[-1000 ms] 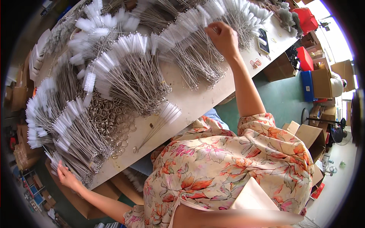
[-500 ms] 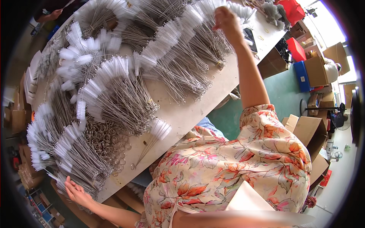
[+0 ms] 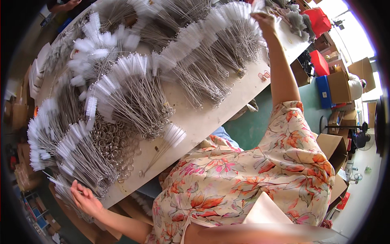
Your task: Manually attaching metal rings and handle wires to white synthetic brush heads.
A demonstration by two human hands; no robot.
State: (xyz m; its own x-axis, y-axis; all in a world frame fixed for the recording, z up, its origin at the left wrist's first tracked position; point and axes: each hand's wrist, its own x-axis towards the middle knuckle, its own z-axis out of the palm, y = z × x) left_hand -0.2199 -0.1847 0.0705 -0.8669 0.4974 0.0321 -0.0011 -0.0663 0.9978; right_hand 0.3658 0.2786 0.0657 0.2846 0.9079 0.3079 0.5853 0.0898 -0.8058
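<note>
At the table's lower left corner, my left hand point(image 3: 86, 200) has curled fingers closed on a thin wire-stemmed white brush point(image 3: 52, 178), whose tip points away to the left. Beside it lies a heap of similar wire brushes point(image 3: 87, 156) with white bristles and looped ends. My right arm stretches to the far right of the table. There my right hand point(image 3: 265, 22) is closed on a pale, partly see-through thing point(image 3: 257, 5), too blurred to name. Next to that hand fans out a large brush pile point(image 3: 231, 28).
Metal rings point(image 3: 111, 142) lie heaped between brush piles, with a small brush bunch point(image 3: 172, 136) near the front edge of the table point(image 3: 191, 122). Grey brushes point(image 3: 295, 19) and a red bag point(image 3: 317, 21) are far right. A blue crate point(image 3: 323, 92) stands beyond. Another person's hand point(image 3: 72, 5) shows upper left.
My right hand has reached farther right and now has a pale thing in its fingers. A small reddish item near the right table edge has come into sight. My left hand stays by the brushes.
</note>
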